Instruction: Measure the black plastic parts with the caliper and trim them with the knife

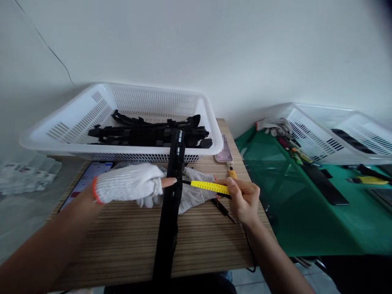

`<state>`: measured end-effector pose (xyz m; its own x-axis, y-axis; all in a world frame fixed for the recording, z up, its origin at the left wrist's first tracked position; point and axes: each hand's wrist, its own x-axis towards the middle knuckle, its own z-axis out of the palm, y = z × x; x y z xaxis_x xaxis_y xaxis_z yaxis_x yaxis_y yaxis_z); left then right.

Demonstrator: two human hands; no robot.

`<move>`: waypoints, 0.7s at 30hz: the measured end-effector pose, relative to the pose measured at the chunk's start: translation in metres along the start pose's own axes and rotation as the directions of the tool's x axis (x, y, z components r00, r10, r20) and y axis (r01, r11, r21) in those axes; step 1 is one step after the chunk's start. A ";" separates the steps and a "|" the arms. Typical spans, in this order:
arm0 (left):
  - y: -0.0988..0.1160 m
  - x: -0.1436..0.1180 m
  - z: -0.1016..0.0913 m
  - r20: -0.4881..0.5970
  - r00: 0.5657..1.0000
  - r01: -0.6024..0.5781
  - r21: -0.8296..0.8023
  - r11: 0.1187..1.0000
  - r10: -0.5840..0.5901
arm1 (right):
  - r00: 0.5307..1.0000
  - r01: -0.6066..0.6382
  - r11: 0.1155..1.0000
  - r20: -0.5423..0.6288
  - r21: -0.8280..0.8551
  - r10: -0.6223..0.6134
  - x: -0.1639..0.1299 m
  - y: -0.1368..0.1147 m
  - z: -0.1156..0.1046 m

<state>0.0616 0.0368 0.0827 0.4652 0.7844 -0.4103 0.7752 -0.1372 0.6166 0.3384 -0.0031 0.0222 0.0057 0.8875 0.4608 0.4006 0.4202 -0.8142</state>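
Observation:
A long black plastic bar [170,204] lies lengthways across the striped wooden table [122,245], running from the near edge up to the basket. My left hand [130,185], in a white knit glove with cut fingertips, grips the bar from the left at its middle. My right hand [243,198], bare, holds a yellow-handled tool [210,186] level, its tip pointing at the bar's right side. A loose white glove [192,192] lies under the tool.
A white plastic basket [61,130] with several black parts [147,132] stands at the table's back. A phone [224,155] and a tablet [87,177] lie beside it. To the right, a green table [306,220] carries tools and another white basket [337,134].

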 end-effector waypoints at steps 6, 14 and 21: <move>0.006 0.002 -0.002 0.171 0.984 0.053 -0.059 0.997 -0.043 | 0.997 -0.002 1.000 -0.076 0.013 0.003 0.001 0.000 -0.001; 0.004 0.010 -0.004 0.232 0.972 -0.069 0.113 0.991 0.041 | 1.000 0.006 1.000 -0.002 0.023 -0.006 0.001 0.000 -0.002; -0.003 0.012 -0.004 0.140 0.987 -0.108 0.186 0.977 0.082 | 0.991 -0.029 0.999 0.130 0.027 0.025 0.001 0.003 -0.003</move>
<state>0.0629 0.0492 0.0785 0.5826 0.6781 -0.4480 0.7864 -0.3310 0.5216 0.3426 -0.0017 0.0214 -0.1028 0.9149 0.3903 0.3757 0.3991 -0.8364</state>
